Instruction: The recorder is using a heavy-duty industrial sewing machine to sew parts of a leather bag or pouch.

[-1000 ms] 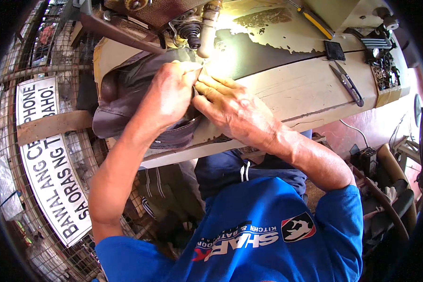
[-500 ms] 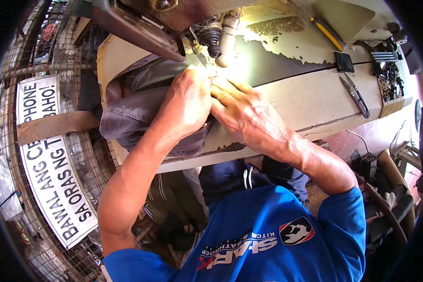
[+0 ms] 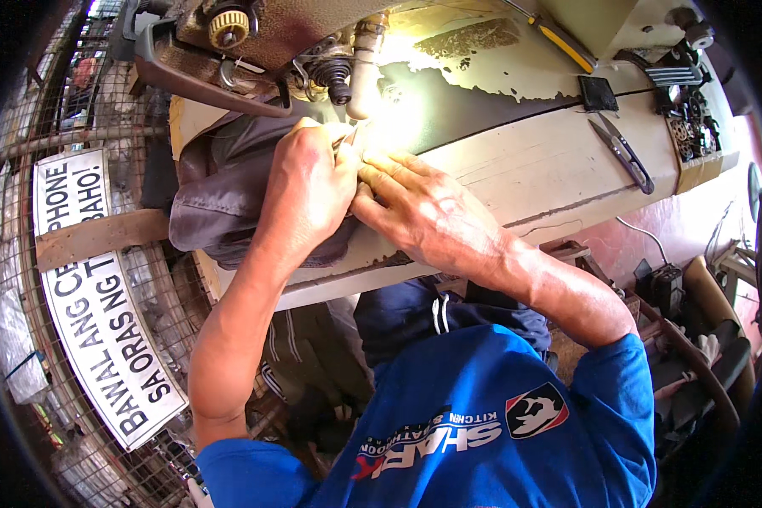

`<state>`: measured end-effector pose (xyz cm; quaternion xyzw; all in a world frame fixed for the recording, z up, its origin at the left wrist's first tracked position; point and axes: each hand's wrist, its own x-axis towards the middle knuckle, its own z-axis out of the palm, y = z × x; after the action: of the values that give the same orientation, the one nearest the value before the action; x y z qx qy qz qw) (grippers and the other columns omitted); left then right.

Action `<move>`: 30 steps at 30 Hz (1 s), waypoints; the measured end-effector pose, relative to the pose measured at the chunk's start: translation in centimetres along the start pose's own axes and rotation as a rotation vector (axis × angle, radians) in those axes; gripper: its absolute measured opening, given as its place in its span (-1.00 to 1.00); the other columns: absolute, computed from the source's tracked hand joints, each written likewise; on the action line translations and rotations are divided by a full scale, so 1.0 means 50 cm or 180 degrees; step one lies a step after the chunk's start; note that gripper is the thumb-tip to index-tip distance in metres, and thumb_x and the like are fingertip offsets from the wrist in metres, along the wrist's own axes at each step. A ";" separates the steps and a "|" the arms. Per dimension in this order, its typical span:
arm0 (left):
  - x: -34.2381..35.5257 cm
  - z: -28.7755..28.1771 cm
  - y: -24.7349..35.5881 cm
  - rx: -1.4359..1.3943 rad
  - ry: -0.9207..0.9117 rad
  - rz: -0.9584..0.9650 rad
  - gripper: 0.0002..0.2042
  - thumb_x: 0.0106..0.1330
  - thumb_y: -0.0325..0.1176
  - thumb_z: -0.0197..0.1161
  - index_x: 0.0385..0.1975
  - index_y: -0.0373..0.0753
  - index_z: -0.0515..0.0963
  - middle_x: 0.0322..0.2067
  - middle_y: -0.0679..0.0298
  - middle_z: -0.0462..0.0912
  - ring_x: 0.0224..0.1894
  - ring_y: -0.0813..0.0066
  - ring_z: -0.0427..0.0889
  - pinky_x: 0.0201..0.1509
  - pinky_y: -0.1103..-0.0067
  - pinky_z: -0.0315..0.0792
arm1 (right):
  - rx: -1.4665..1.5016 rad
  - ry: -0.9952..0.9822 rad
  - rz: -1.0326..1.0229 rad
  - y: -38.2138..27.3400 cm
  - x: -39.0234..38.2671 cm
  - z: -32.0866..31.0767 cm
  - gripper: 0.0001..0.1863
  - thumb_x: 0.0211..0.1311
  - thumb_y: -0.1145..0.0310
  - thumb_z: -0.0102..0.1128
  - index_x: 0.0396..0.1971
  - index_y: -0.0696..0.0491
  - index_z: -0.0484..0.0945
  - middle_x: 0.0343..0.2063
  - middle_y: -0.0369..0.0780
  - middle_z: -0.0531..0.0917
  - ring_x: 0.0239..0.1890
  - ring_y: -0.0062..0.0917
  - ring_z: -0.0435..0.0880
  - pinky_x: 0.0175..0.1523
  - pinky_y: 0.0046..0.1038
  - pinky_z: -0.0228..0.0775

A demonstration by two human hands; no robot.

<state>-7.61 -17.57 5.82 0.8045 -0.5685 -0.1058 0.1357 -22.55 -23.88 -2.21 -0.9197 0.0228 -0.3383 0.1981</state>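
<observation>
A dark grey garment (image 3: 220, 203) lies bunched on the worn cream table, under and left of my left hand (image 3: 313, 173). That hand is closed, thumb and fingers pinched at a small thing I cannot make out in the glare. My right hand (image 3: 436, 207) lies palm down beside it, fingers stretched toward the same bright spot and thumb near the left hand. Both hands are just on my side of a sewing machine (image 3: 271, 51). A pale lamp tube (image 3: 365, 76) lights the fingertips strongly, and what lies under them is hidden.
To the right are a yellow-handled screwdriver (image 3: 567, 46), a small black square (image 3: 599, 94), thread snips (image 3: 625, 157) and a tray of small metal parts (image 3: 694, 135). Wire mesh with a white sign (image 3: 102, 339) stands at the left.
The view has shifted, so the machine and table appear further left. My hands stay close together near the lamp; the left fingers now show a tighter pinch. The right hand still lies flat.
</observation>
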 end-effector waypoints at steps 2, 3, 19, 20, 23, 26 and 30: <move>0.003 -0.002 0.002 -0.0082 -0.0100 -0.0077 -0.80 0.28 -0.44 0.11 -0.22 -0.41 0.60 -0.38 -0.18 0.58 -0.30 -0.05 0.61 -0.17 0.28 0.44 | -0.0016 -0.0004 -0.0005 0.002 -0.001 0.003 -0.78 -0.04 0.37 0.12 -0.36 0.13 0.45 -0.17 -0.01 0.62 0.03 -0.21 0.64 0.27 -0.23 0.41; 0.004 -0.001 0.003 -0.0152 -0.0163 -0.0211 -0.80 0.30 -0.44 0.11 -0.22 -0.41 0.61 -0.37 -0.17 0.59 -0.29 -0.06 0.61 -0.16 0.28 0.45 | 0.0013 -0.0090 0.0009 0.002 0.000 0.005 -0.77 -0.04 0.36 0.12 -0.35 0.13 0.45 -0.17 0.00 0.62 0.04 -0.20 0.64 0.28 -0.23 0.41; -0.005 0.029 0.004 -0.0036 0.0050 0.0332 -0.85 0.33 -0.46 0.09 -0.28 -0.42 0.55 -0.35 -0.13 0.55 -0.23 -0.09 0.58 -0.11 0.24 0.44 | -0.0013 0.0100 0.0026 0.010 -0.005 -0.013 -0.71 -0.05 0.37 0.12 -0.27 0.16 0.48 -0.15 -0.03 0.61 0.06 -0.19 0.62 0.25 -0.24 0.42; -0.006 0.031 0.003 -0.0031 0.0066 0.0325 -0.85 0.33 -0.46 0.09 -0.28 -0.42 0.55 -0.35 -0.13 0.55 -0.23 -0.09 0.58 -0.11 0.24 0.44 | 0.0097 -0.0029 0.0092 0.011 -0.005 -0.017 -0.71 -0.05 0.38 0.12 -0.28 0.15 0.48 -0.16 -0.03 0.61 0.06 -0.20 0.61 0.25 -0.24 0.42; -0.010 0.034 0.001 0.0148 0.0150 0.0528 -0.84 0.34 -0.47 0.07 -0.30 -0.44 0.55 -0.35 -0.14 0.53 -0.24 -0.10 0.57 -0.11 0.24 0.44 | 0.0168 -0.0104 0.0075 0.011 0.001 -0.023 -0.73 -0.05 0.38 0.12 -0.29 0.15 0.48 -0.17 -0.04 0.60 0.04 -0.22 0.61 0.24 -0.25 0.42; -0.009 0.036 -0.003 -0.0092 0.0520 0.0914 -0.84 0.34 -0.47 0.07 -0.28 -0.42 0.56 -0.33 -0.13 0.55 -0.22 -0.09 0.58 -0.09 0.25 0.44 | 0.0084 -0.0062 0.0021 0.012 0.005 -0.027 -0.71 -0.04 0.38 0.13 -0.27 0.17 0.49 -0.14 -0.03 0.61 0.05 -0.21 0.62 0.26 -0.25 0.41; -0.003 0.034 -0.007 -0.0254 0.0385 0.0757 -0.83 0.35 -0.46 0.07 -0.25 -0.42 0.56 -0.29 -0.15 0.56 -0.19 -0.11 0.58 -0.06 0.24 0.44 | 0.0018 -0.0161 0.0130 0.012 0.005 -0.024 -0.64 -0.03 0.38 0.14 -0.18 0.19 0.51 -0.08 0.01 0.61 0.11 -0.21 0.61 0.31 -0.24 0.38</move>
<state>-7.90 -17.47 4.10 0.7303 -0.6460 -0.0627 0.2131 -23.03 -24.89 -1.45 -0.9267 0.0357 -0.3109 0.2080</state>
